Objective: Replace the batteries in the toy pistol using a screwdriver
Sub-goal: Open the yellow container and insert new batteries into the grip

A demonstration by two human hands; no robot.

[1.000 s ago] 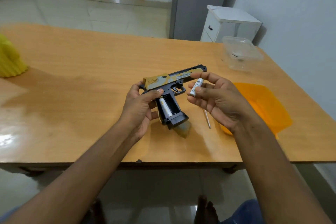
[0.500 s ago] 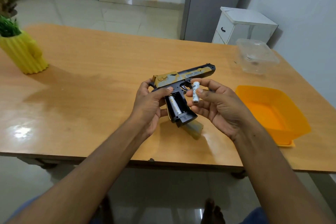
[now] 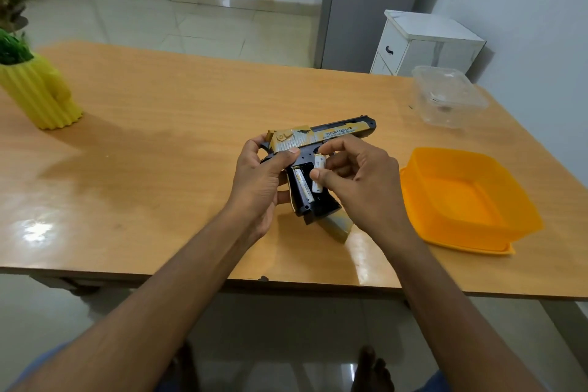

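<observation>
Wooden table [image 3: 159, 153] | left hand [image 3: 257, 181] grips toy pistol [image 3: 318, 140] | right hand [image 3: 359, 178] pinches battery [image 3: 318, 177] at grip

A gold and black toy pistol [image 3: 321, 137], white batteries [image 3: 319, 177], an orange tub [image 3: 471, 200] and a yellow ribbed pot [image 3: 41, 95] are seen on a brown table [image 3: 159, 153].

my left hand [image 3: 259, 180] and right hand [image 3: 362, 181] bare, no rings, no watch, forearms uncovered to the frame edge, blue fabric at my knees, bare feet [image 3: 370, 369] below
</observation>
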